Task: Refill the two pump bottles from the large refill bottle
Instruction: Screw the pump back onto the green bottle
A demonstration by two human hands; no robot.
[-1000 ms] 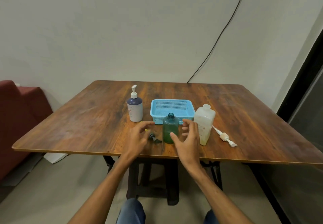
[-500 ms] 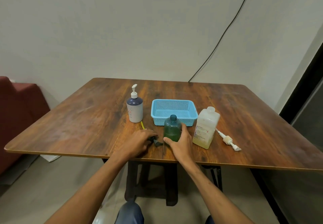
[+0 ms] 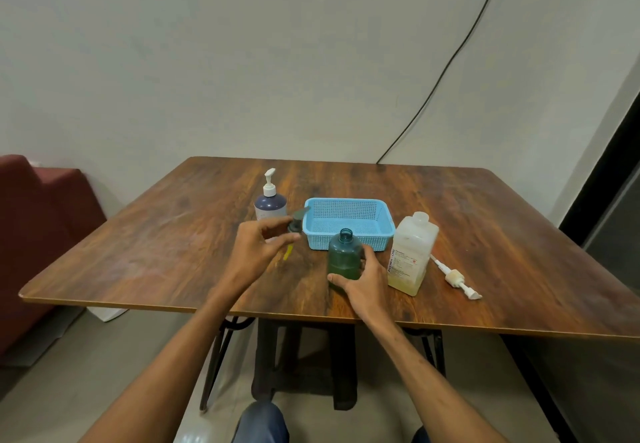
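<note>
My left hand (image 3: 258,252) pinches the dark pump (image 3: 295,225), tube hanging down, just left of the open-necked green bottle (image 3: 343,255) that my right hand (image 3: 365,285) grips.

Wood-grain table (image 3: 173,235), green bottle (image 3: 344,257), navy-and-white pump bottle (image 3: 270,205), perforated light-blue basket (image 3: 346,201), yellowish refill bottle (image 3: 412,252)

Both our bare forearms run up from the bottom edge and angle inward toward each other. Our left hand (image 3: 258,252) is lifted, its back toward us, with thumb and curled fingers pinching a small dark grey plastic pump head (image 3: 296,224) at their tips. Our right hand (image 3: 365,281) sits lower, thumb across the near side and fingers wrapped round the right side of a translucent green plastic bottle (image 3: 343,255).
</note>
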